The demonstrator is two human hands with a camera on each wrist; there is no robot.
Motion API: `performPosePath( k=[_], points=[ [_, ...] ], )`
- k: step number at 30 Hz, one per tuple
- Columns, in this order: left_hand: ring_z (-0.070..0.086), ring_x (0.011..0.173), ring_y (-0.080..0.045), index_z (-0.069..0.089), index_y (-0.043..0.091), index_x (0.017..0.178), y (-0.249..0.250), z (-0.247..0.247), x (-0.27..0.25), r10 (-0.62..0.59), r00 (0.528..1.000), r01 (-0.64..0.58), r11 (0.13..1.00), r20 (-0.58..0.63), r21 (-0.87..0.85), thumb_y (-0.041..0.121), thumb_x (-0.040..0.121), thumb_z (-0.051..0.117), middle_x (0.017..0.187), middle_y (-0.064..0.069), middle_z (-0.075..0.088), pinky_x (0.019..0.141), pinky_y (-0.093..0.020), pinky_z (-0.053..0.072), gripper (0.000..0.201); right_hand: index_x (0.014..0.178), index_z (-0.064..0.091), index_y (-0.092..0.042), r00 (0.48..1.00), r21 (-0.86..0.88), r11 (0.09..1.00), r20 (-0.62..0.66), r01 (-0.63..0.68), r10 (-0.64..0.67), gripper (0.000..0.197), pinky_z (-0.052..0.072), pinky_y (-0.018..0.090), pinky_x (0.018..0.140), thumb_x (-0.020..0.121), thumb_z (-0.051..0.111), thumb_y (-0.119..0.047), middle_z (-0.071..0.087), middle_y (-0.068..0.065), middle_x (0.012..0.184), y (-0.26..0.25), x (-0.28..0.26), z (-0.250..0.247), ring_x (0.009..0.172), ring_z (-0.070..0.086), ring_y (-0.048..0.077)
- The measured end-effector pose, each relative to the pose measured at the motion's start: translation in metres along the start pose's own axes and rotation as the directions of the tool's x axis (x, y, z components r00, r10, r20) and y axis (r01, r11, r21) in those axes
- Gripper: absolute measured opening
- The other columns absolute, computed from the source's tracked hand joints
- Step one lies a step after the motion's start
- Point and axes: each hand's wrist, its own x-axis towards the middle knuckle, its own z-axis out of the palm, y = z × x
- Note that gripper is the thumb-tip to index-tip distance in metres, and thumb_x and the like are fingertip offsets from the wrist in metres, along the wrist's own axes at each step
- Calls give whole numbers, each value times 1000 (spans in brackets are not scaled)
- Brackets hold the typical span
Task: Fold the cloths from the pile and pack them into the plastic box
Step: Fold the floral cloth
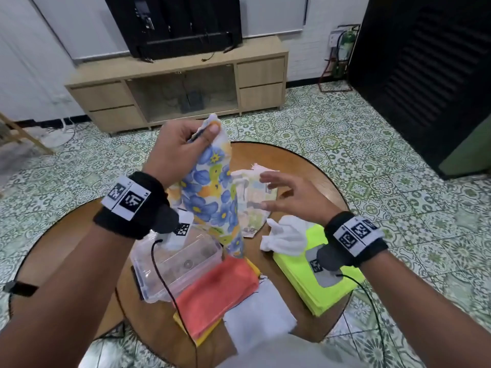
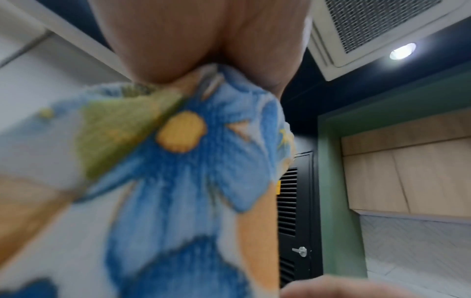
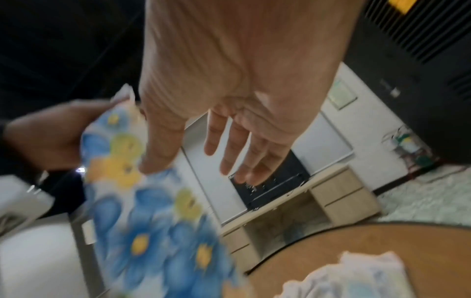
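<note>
The round desk (image 1: 305, 166) is crowded, so the fold is probably best done in the air. The floral cloth (image 1: 212, 192) is pinched at its top corner by the left hand (image 1: 180, 147) and hangs from those fingers, its tail just above the plastic box (image 1: 170, 264). The right hand (image 1: 289, 197) is spread wide, holding nothing, just beside the cloth. Ideally the free corner gets caught next and pulled taut.

Floral cloth (image 1: 212, 192): white with blue, orange and yellow-green flowers. Folded cloths: coral-red (image 1: 215, 293), neon yellow (image 1: 318, 285), plain white (image 1: 259, 317). Clear plastic box (image 1: 170, 272). Brown wooden counter (image 1: 300, 166). Green-patterned floor tiles (image 1: 372, 144).
</note>
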Motion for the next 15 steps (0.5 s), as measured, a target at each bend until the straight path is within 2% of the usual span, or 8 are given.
performPosePath(
  k=[2, 4, 6, 8, 9, 11, 13, 15],
  points=[
    [23, 54, -9, 33, 10, 57, 15, -3, 8, 62, 998, -61, 998, 19, -4, 28, 100, 53, 57, 1, 25, 50, -26, 17, 50, 141, 43, -32, 996, -39, 999, 89, 33, -30, 84, 41, 21, 99, 70, 87, -30, 52, -16, 140, 2, 16, 21, 125, 49, 1],
    [23, 56, -12, 32, 1, 59, 26, -9, 14, 106, 994, -106, 994, -3, -12, 27, 100, 52, 59, -4, 25, 51, -29, 17, 53, 144, 39, -31, 983, -95, 992, 172, 78, -61, 90, 35, 17, 100, 69, 88, -27, 53, -13, 136, 11, 26, 32, 125, 46, 0],
    [22, 57, -13, 32, -3, 59, 33, -19, 20, 130, 991, -130, 991, -17, -14, 26, 101, 51, 61, -6, 25, 51, -27, 18, 54, 132, 50, -33, 975, -116, 991, 218, 68, -41, 70, 37, 12, 89, 72, 86, -25, 60, -14, 111, 20, 30, 35, 106, 53, -1],
    [22, 57, -14, 34, -5, 59, 33, -28, 27, 153, 988, -153, 988, -35, 3, 26, 100, 52, 61, -7, 26, 52, -28, 18, 54, 92, 60, -38, 971, -95, 994, 237, 45, -21, 32, 37, 11, 74, 77, 83, -22, 54, -14, 82, 28, 29, 36, 77, 52, -2],
    [22, 57, -13, 34, -5, 59, 31, -33, 30, 150, 988, -150, 989, -46, 13, 27, 100, 52, 61, -6, 26, 52, -28, 18, 55, 79, 59, -38, 971, -99, 994, 240, 41, -17, 27, 36, 12, 69, 79, 81, -22, 52, -14, 74, 32, 29, 36, 69, 50, -2],
    [21, 55, -9, 34, -5, 60, 21, -42, 35, 110, 990, -109, 994, -82, 19, 28, 99, 53, 61, 0, 24, 50, -26, 18, 54, 75, 62, -29, 973, -68, 998, 229, 10, 6, 17, 37, 13, 66, 85, 75, -24, 53, -13, 73, 40, 26, 34, 65, 51, -4],
    [19, 52, -5, 35, -1, 60, 12, -52, 36, 43, 984, -49, 998, -171, -28, 26, 99, 54, 57, 7, 22, 47, -23, 16, 51, 82, 62, -18, 977, 74, 997, 211, -33, 17, 14, 37, 15, 70, 92, 67, -27, 52, -10, 77, 46, 23, 29, 69, 51, -4],
    [18, 50, -3, 34, 15, 58, 6, -61, 33, -15, 961, -7, 997, -277, -82, 27, 99, 54, 52, 13, 22, 46, -23, 16, 47, 85, 58, -19, 989, 182, 982, 146, -56, 30, 25, 36, 22, 72, 93, 60, -43, 49, -9, 79, 51, 20, 25, 76, 47, 5]
  ],
)
